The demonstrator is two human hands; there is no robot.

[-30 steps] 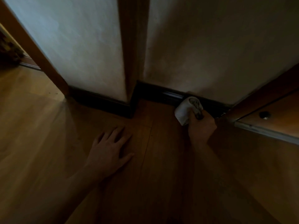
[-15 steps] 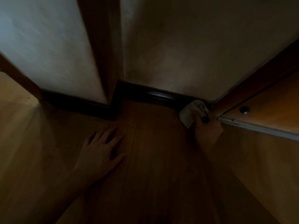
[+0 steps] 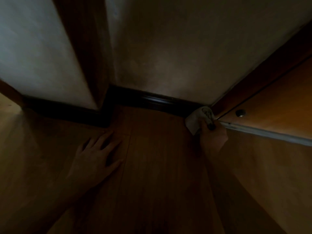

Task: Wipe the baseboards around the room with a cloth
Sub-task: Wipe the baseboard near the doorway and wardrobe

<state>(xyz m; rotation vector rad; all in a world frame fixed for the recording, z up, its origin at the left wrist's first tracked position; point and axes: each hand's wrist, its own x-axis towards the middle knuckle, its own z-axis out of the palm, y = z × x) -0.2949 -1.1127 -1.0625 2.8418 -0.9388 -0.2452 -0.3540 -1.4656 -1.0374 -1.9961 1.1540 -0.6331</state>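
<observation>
A dark glossy baseboard [image 3: 152, 101] runs along the foot of the pale wall and steps around a wooden post. My right hand [image 3: 213, 138] grips a bunched white cloth [image 3: 196, 118] and presses it against the right end of the baseboard, in the corner by the door frame. My left hand [image 3: 97, 157] lies flat on the wooden floor with its fingers spread, a little in front of the baseboard's step. The scene is dim.
A brown wooden post [image 3: 87, 53] stands out from the wall [image 3: 177, 48]. At the right are a wooden door frame [image 3: 263, 71] and an orange-brown door [image 3: 278, 105] with a round metal fitting [image 3: 240, 112] and a metal strip along its bottom.
My right hand has slid the cloth rightward along the baseboard into the corner by the door frame. The left hand has stayed flat on the floor while my view shifted right.
</observation>
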